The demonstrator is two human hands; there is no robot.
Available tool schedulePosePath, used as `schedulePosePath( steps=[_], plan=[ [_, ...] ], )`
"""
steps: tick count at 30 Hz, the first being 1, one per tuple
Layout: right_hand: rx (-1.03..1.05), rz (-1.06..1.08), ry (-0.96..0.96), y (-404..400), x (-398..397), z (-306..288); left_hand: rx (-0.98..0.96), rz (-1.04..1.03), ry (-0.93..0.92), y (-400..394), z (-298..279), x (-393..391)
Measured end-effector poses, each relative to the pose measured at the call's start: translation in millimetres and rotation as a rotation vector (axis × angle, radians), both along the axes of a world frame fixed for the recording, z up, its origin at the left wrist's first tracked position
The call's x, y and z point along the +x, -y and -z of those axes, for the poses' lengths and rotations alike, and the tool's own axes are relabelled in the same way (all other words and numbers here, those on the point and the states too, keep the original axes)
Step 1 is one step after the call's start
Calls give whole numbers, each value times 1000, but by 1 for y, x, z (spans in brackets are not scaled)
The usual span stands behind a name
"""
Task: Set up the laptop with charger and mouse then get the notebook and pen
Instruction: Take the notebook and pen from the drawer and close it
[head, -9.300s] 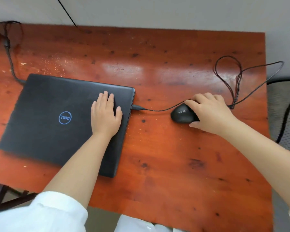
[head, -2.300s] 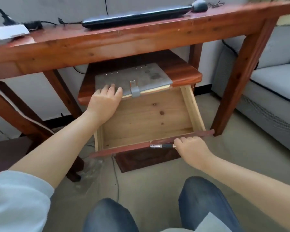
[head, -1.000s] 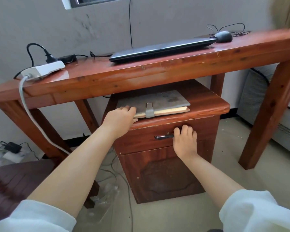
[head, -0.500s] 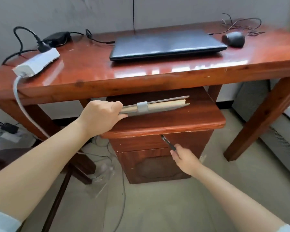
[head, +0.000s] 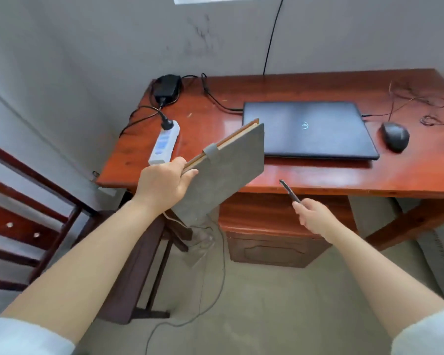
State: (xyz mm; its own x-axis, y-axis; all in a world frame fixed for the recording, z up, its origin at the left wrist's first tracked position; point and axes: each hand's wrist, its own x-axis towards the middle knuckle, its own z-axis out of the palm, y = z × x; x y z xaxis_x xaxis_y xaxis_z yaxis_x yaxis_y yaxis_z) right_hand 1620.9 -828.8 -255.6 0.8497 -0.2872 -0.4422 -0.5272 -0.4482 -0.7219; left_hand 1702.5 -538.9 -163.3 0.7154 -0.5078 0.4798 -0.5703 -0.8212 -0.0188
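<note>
My left hand grips a grey notebook by its near corner, tilted in the air above the table's front left edge. A dark pen sticks up from my right hand, in front of the table edge. The closed black laptop lies on the red wooden table. Its charger brick sits at the back left, cabled to the laptop and plugged into a white power strip. Right of the laptop sits a black mouse, wired to it.
A small wooden cabinet stands under the table with its drawer shut. A dark wooden chair is at the left. Loose cables trail over the floor. The mouse cable is coiled at the table's back right.
The notebook has been lifted off the cabinet top, up over the table's front edge. My right hand has risen with the pen. The view has moved up above the table.
</note>
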Motion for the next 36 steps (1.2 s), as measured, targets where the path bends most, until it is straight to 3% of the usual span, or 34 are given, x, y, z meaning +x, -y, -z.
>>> schedulePosePath(
  steps=[7, 13, 24, 31, 34, 36],
  plan=[
    [-128, 9, 160, -16, 49, -76, 145, -179, 102, 9, -43, 44],
    [-127, -51, 258, -6, 115, -101, 292, -440, -152, 51, -39, 104],
    [25, -76, 56, 56, 226, -58, 343, -600, -754, 166, 62, 150],
    [-14, -130, -63, 65, 221, -26, 382, -654, -812, 153, 101, 174],
    [-91, -174, -63, 40, 222, -26, 409, -583, -810, 149, 95, 183],
    [-90, -209, -36, 12, 227, -26, 321, -507, -760, 137, 89, 191]
  ],
)
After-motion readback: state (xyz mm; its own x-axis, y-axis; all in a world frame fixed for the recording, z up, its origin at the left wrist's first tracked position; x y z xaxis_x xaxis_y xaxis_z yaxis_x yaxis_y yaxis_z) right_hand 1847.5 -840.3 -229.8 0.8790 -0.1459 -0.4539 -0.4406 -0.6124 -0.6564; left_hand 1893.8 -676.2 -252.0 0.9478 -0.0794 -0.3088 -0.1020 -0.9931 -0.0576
